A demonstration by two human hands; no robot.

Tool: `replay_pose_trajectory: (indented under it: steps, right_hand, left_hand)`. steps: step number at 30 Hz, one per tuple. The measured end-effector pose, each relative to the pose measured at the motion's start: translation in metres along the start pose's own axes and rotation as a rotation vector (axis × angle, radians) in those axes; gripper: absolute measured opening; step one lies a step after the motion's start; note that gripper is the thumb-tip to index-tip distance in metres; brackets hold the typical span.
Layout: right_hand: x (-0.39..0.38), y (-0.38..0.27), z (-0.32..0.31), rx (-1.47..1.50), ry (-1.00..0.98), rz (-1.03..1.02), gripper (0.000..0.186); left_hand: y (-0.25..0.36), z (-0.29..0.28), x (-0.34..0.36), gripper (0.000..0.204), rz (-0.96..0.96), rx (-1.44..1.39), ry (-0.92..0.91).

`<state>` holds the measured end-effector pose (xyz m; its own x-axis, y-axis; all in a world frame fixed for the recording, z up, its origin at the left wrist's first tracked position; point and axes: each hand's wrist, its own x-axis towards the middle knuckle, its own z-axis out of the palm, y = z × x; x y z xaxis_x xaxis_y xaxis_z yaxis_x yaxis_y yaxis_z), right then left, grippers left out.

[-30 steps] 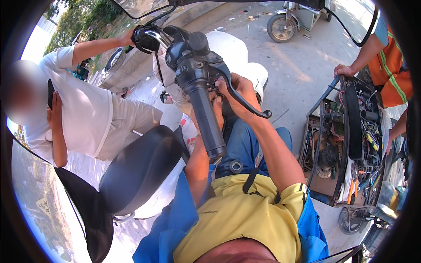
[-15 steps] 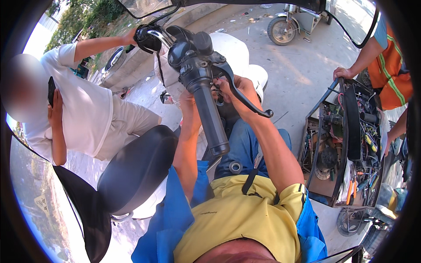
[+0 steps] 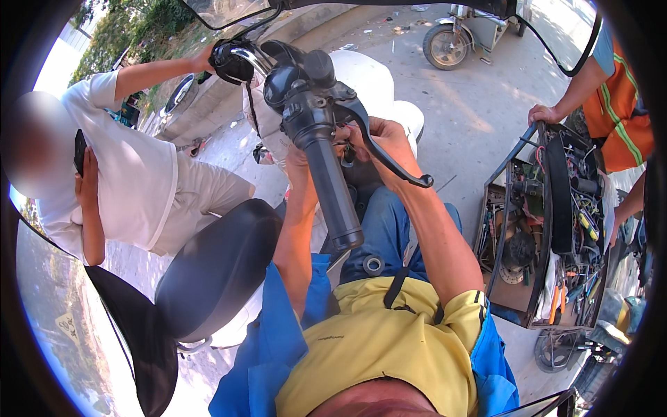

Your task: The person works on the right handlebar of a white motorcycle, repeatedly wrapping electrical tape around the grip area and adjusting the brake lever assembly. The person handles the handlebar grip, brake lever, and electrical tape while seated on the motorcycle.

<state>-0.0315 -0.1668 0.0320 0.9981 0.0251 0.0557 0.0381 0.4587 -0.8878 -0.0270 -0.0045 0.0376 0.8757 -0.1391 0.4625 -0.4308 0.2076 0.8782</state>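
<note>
So the thing being worked on is a black handlebar end (image 3: 316, 118), upper middle of the view, right over the person's lap, with a rubber handle (image 3: 335, 198) slanting down toward them and a curved brake lever (image 3: 382, 160) sticking out to the right. Left grip (image 3: 297, 158) is just left of the rubber handle, its fingers running in behind it, so I honestly can't tell if they're pinching anything. Right grip (image 3: 389, 142) sits right behind the lever, fingers bent, with the tips bunched up in the gap between handle and lever. There's some small stuff in there, but it's too hidden to make out, so no clue whether it's actually pinched.

Over on the left, someone in a white shirt (image 3: 128, 163) has one hand on the far end of the bars and a phone (image 3: 80, 151) in the other. The black seat (image 3: 215, 267) is just below them. On the right there's an open toolbox (image 3: 511, 293) crammed with tools and parts, orange-handled pliers (image 3: 556, 304) included, and a co-worker in an orange vest (image 3: 615, 125) has a hand on its bar.
</note>
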Motion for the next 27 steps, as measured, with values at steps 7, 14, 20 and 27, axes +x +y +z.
replay_pose_trajectory:
  steps: [7, 14, 20, 27]
  right_hand:
    - [0.000, -0.003, -0.001, 0.008, -0.033, 0.064, 0.024]
    - [-0.006, -0.014, 0.000, 0.065, -0.112, -0.023, 0.022]
    - [-0.012, 0.003, -0.002, -0.228, 0.065, -0.321, 0.015]
    - [-0.033, 0.014, 0.017, -0.564, 0.128, -0.711, 0.020]
  left_hand:
    - [-0.018, -0.011, 0.008, 0.019, -0.080, 0.047, -0.004]
    - [-0.031, -0.019, 0.009, 0.024, -0.246, -0.304, -0.158]
    - [-0.049, -0.024, 0.008, 0.026, -0.272, -0.356, -0.133]
    - [-0.034, -0.020, 0.014, 0.027, -0.252, -0.402, -0.226]
